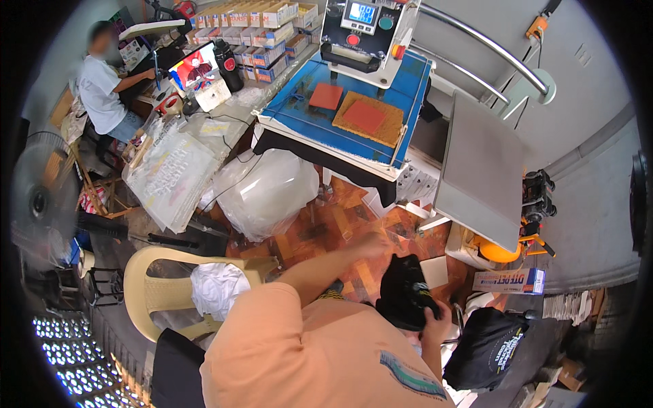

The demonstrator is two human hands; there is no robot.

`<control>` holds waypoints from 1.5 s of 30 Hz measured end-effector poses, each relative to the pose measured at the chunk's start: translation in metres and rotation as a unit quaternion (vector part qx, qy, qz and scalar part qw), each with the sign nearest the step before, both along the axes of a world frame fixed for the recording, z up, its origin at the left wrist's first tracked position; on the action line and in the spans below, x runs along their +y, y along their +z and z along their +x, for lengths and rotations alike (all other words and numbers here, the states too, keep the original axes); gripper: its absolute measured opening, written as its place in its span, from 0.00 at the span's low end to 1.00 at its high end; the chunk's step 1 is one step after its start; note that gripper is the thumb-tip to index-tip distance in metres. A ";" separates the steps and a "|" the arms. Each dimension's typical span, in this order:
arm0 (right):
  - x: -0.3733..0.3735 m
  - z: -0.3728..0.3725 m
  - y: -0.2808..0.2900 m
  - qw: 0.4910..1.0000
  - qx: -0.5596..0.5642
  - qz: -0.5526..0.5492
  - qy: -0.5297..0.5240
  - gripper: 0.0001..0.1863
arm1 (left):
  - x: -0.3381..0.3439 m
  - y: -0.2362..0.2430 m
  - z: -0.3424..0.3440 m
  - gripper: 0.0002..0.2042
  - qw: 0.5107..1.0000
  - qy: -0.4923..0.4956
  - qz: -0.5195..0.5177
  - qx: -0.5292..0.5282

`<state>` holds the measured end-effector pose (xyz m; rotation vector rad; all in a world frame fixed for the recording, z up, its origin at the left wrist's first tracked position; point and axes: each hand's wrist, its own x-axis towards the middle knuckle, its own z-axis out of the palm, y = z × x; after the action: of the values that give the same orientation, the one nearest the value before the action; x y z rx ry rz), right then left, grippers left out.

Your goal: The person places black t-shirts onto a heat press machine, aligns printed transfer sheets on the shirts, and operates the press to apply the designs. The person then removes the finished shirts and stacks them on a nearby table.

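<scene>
My right hand (437,319) grips a folded black garment (401,289) with a small print on it, low at the right of my body. My left hand (367,245) reaches forward above the patterned floor, just up and left of that garment, smeared by motion so its fingers are unclear. Ahead stands a heat press (360,34) with a blue bed (292,88) carrying a red pad (325,96) and a second red pad (364,115) on a brown mat (350,133). Another black printed garment (483,343) lies draped at my right.
A grey swing platen (479,170) juts out right of the press. A cream plastic chair (146,285) with white cloth and a fan (37,197) are at left. A co-worker (102,95) works at the cluttered bench (163,177) with stacked boxes (252,41). A wrapped bundle (262,190) sits below.
</scene>
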<state>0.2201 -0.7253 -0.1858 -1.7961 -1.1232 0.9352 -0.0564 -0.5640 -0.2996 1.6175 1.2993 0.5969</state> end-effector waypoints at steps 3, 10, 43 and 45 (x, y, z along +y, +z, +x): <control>0.018 -0.032 0.015 0.966 -0.114 0.131 0.193 0.12 | 0.009 0.126 0.084 0.27 0.959 -0.061 -0.237 0.142; 0.021 -0.047 0.064 0.906 0.039 0.061 0.417 0.10 | -0.045 0.058 0.107 0.16 0.928 -0.212 -0.001 0.306; 0.053 0.010 0.180 0.832 0.087 0.078 0.543 0.11 | -0.163 0.277 0.070 0.11 0.989 -0.041 0.127 0.067; 0.053 0.026 0.170 0.852 0.148 0.010 0.501 0.11 | -0.163 0.274 0.065 0.10 0.989 -0.011 0.150 0.001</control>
<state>0.2456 -0.6727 -0.0157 -0.8912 -1.8686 1.6991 0.0082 -0.7266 -0.0256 1.8732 1.2347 0.8086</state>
